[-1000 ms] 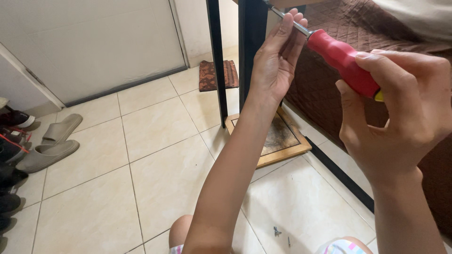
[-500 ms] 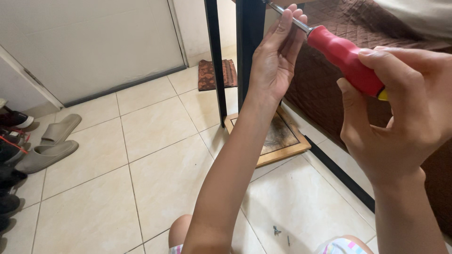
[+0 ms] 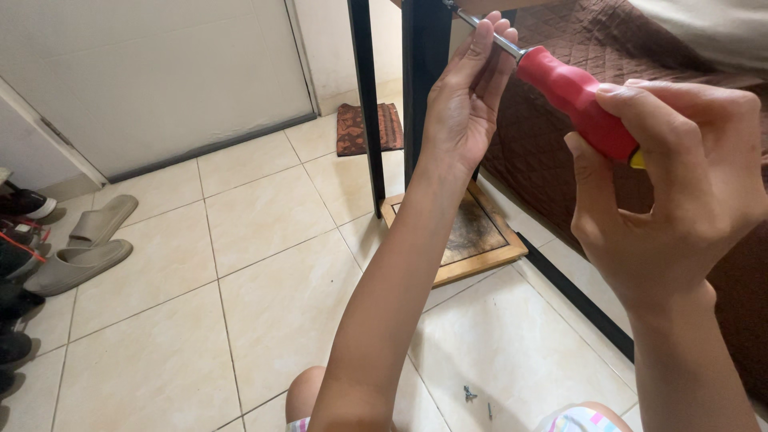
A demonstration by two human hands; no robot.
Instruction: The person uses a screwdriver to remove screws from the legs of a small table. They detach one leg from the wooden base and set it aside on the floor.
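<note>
The red screwdriver (image 3: 572, 100) is held by its handle in the right hand (image 3: 672, 184); its metal shaft, further left, is pinched by the left hand (image 3: 464, 104) beside the black frame (image 3: 424, 72).

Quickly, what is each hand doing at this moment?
Left hand: fingers pinch the metal shaft of the screwdriver.
Right hand: closed on the red screwdriver handle.

Bare arms (image 3: 384, 304); pastel shorts (image 3: 584, 418), prob.
</note>
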